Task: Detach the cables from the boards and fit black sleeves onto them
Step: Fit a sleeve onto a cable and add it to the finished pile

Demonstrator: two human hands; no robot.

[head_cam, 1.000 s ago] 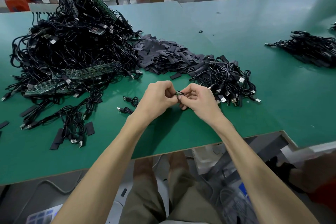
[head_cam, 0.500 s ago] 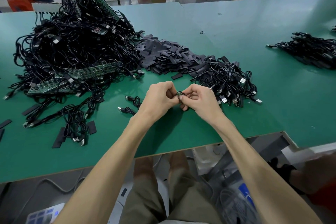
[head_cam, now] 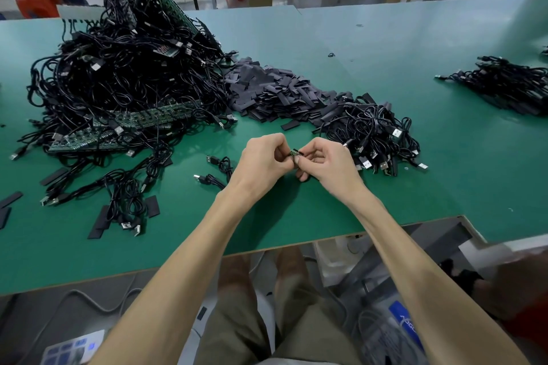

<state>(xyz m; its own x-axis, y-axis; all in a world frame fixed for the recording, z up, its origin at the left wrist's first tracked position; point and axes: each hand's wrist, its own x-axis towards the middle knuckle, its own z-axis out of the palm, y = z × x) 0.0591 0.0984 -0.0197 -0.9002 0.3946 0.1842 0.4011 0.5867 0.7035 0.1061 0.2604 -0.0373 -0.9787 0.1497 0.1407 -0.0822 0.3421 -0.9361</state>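
Hands meet over the near part of the green worktop (head_cam: pixel 400 201): left hand (head_cam: pixel 261 161) & right hand (head_cam: pixel 329 166) both have fingers curled, thumb & fingertips pinching a small board (head_cam: pixel 296 153) btwn them. It is green w/ a row of dark pins, held just above the surface. Whether a cable hangs from it can't be told, as the fingers hide that part. Just left of the left hand lie two loose cables (head_cam: pixel 221 167), coiled, USB plugs showing. Further left & beyond it sits the big cable heap (head_cam: pixel 127 74), black leads tangled over long green boards (head_cam: pixel 148 118), some flat, one propped up at the top. Straight ahead of both hands is a pile of black sleeves (head_cam: pixel 275 92), short flat pieces, touching the heap on its left side. Just right of the right hand, close to its knuckles, lies a smaller cable bundle (head_cam: pixel 376 133) w/ silver USB ends pointing out. Well off to the right, apart from the rest, is another cable stack (head_cam: pixel 504 86). Near-left of the left hand, toward the worktop edge, a few stray sleeves (head_cam: pixel 151 206) lie flat among loose leads.
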